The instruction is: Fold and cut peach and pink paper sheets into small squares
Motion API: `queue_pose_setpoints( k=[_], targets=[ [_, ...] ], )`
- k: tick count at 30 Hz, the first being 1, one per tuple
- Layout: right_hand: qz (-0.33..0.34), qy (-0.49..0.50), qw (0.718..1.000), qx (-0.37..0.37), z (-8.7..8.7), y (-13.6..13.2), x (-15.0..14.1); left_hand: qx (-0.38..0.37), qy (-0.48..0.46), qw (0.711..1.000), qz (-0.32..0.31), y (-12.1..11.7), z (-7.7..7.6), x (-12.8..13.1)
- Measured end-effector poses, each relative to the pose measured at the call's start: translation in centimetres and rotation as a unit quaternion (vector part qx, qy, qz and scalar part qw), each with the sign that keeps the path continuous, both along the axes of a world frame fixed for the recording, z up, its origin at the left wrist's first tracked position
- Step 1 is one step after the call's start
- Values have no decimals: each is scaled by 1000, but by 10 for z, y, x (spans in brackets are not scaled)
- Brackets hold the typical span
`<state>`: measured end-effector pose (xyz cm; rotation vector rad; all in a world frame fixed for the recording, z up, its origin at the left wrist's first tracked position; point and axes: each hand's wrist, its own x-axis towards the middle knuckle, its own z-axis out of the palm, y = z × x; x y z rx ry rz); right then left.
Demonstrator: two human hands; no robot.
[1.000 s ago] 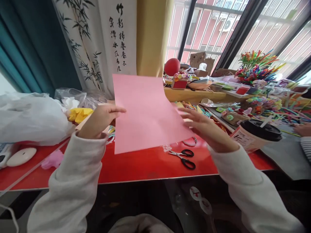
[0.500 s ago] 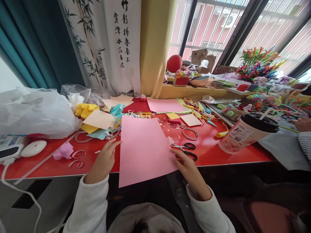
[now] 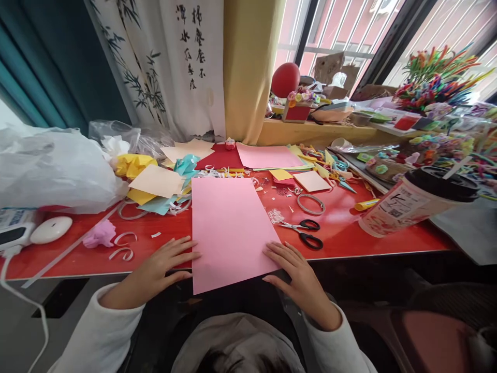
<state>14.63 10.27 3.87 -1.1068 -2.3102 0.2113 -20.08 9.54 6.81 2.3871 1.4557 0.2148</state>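
A sheet of pink paper (image 3: 231,228) lies flat on the red table, its near edge hanging out past the table's front. At its left edge rests my left hand (image 3: 165,267), fingers stretched out and the tips just over the paper, thumb apart. My right hand (image 3: 293,274) lies on the lower right edge, fingers flat on top and thumb spread below the sheet's corner. Neither hand grips anything. Just right of the paper are black-handled scissors (image 3: 305,233), blades pointing toward it, beside a small clear beaded piece (image 3: 275,215).
Paper scraps (image 3: 157,181) and a white plastic bag (image 3: 58,168) lie left. A crumpled pink piece (image 3: 100,234) sits nearer. To the right stand a lidded paper cup (image 3: 404,207) and a grey ring (image 3: 310,204). Stacked coloured sheets (image 3: 267,156) lie behind.
Both hands have moved: the left has flattened with its fingers spread onto the paper's edge, and the right fingers have slid further onto the sheet. The view has tilted down slightly.
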Motion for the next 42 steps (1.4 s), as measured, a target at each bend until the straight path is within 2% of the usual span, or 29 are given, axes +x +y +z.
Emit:
queue_pose_setpoints(
  k=[4,9,14,19,24,27,30,34,37,40,42],
  targets=[
    [-15,0,1000,20,-3,0,-1,1,8,1000,-30,4,1,2],
    [-19,10,1000,11,-6,-1,-1,-43,21,997,-68,9,4,3],
    [0,-1,1000,9,-6,-1,3,-62,24,995,-78,21,15,1],
    [7,-10,1000,-3,-6,0,6,-67,14,995,-73,36,20,2],
    [6,-14,1000,-12,-7,1,6,-33,-73,997,4,56,41,28],
    [3,-1,1000,-11,-7,0,6,-13,-47,999,11,81,53,57],
    [-2,14,1000,-5,-8,1,4,30,-21,999,-5,110,48,85],
    [-8,42,999,2,-10,2,2,53,23,998,0,142,25,106],
    [-39,80,996,-11,-13,0,-1,83,59,995,18,154,15,113],
    [-112,154,980,-49,-13,-2,-5,107,95,989,30,158,14,119],
    [-130,173,975,-47,-11,-3,-8,118,116,986,30,159,15,122]
  ],
)
